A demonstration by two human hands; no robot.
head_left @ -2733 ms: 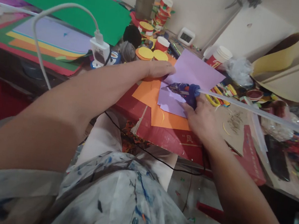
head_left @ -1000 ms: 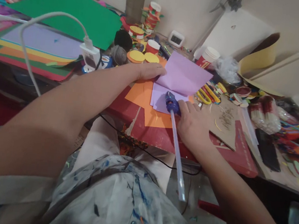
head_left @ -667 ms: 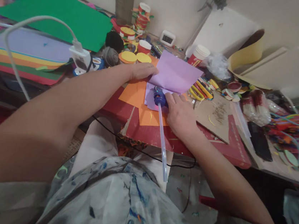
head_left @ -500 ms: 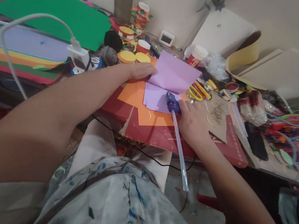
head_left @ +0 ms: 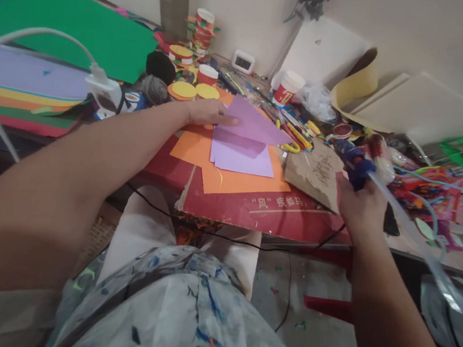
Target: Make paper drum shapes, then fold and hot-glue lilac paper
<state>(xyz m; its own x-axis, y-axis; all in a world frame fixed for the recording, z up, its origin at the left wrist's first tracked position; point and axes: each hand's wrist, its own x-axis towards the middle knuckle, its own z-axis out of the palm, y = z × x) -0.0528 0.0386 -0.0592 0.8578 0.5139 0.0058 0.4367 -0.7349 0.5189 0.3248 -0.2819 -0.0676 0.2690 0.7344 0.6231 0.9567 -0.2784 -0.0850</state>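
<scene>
My left hand (head_left: 212,112) pinches the left edge of a purple paper sheet (head_left: 252,121), which is tilted up. Beneath it lie lighter purple sheets (head_left: 243,161) on top of orange paper (head_left: 213,180). Off to the right, my right hand (head_left: 360,202) is closed round a blue hot glue gun (head_left: 355,164). A long clear glue stick (head_left: 419,245) sticks out of its back end toward me. The gun's nose points away from me, past the right edge of a stained brown cardboard piece (head_left: 318,169).
Yellow-handled scissors (head_left: 295,146) and pens lie behind the cardboard. Red paper cups (head_left: 288,88) and yellow-topped cups (head_left: 182,90) stand at the back. Coloured sheets (head_left: 30,70) and a white plug (head_left: 104,90) are at left. A black cord (head_left: 224,240) hangs along the table's front edge.
My right hand has carried the glue gun from beside the purple sheets out to the right. The raised purple sheet in my left hand has come down lower over the lighter ones.
</scene>
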